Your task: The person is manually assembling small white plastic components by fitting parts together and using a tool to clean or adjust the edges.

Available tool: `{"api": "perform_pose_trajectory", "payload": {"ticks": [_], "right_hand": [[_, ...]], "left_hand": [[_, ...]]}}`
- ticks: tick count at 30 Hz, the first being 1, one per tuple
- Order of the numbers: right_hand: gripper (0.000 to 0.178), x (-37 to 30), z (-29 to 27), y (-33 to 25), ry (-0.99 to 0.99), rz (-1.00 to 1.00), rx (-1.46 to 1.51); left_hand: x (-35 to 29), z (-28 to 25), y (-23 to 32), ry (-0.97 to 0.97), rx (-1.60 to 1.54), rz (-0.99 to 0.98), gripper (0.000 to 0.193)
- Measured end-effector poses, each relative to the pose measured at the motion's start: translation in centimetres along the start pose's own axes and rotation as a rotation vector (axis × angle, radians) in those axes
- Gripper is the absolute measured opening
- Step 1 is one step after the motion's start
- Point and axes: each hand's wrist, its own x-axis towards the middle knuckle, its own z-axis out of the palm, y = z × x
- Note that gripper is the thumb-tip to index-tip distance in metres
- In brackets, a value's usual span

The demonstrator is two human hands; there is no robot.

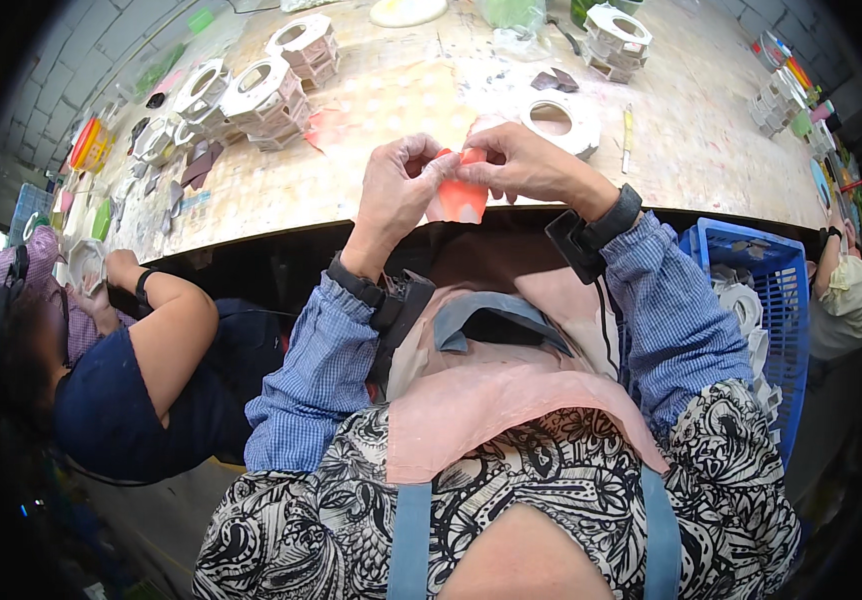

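Just over the table's near edge, both hands hold a small, thin orange-red sheet (pixel 461 200) with pale dusty patches. My left hand (pixel 396 195) pinches its left side between thumb and fingers. From the other side, my right hand (pixel 531 165) grips its upper right part, fingers curled. The sheet's material cannot be made out, and the fingers cover its top. Pale dust coats the fingers. Close behind my right hand lies a white ring-shaped part (pixel 585 128) with a round hole.
White many-sided castings (pixel 269 105) stand in stacks on the worktable (pixel 401 95), with another stack (pixel 618 45) at the far right. Dark scraps (pixel 201 165) lie to the left. A blue crate (pixel 789 310) holds white parts at my right. A co-worker (pixel 141 370) sits close on my left.
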Motion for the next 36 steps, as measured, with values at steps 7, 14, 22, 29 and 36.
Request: {"api": "perform_pose_trajectory", "payload": {"ticks": [7, 14, 22, 29, 36], "right_hand": [[0.03, 0.4, 0.1, 1.0, 0.123, -0.034, -0.274], [0.015, 0.3, 1.0, 1.6, 0.296, -0.417, -0.46], [0.008, -0.6, 1.8, 1.4, 0.454, -0.553, -0.651], [0.012, -1.3, 2.6, 0.6, 0.494, -0.567, -0.601], [0.017, -1.1, 2.2, 1.2, 0.181, -0.011, 0.338]], "left_hand": [[-0.5, 1.4, 0.3, 0.062, 0.171, 0.015, 0.018], [-0.4, 2.2, 0.4, 0.123, 0.022, -0.066, 0.015], [-0.3, 2.2, 0.2, 0.145, -0.465, -0.215, 0.014], [-0.2, 2.0, -1.3, 0.219, -0.33, -0.147, 0.015], [0.1, 2.2, -2.7, 0.3, -0.166, 0.137, 0.016]]}}
